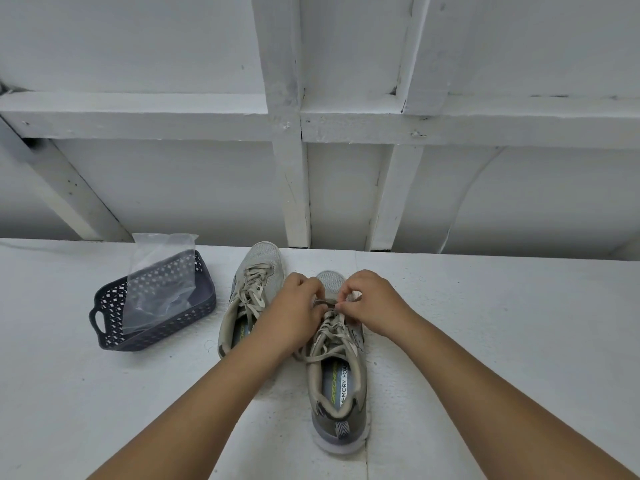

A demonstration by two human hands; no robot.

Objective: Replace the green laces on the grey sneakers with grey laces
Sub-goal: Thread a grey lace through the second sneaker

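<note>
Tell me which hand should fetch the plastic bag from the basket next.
Left. The left hand is nearer the plastic bag in the basket; the right hand would have to cross both sneakers.

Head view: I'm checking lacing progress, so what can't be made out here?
- Lowest eyelets of the right sneaker: covered by the left hand and right hand.
- Clear bag contents in the basket: glare, too faint.
- Left sneaker heel: behind the left forearm.
</note>
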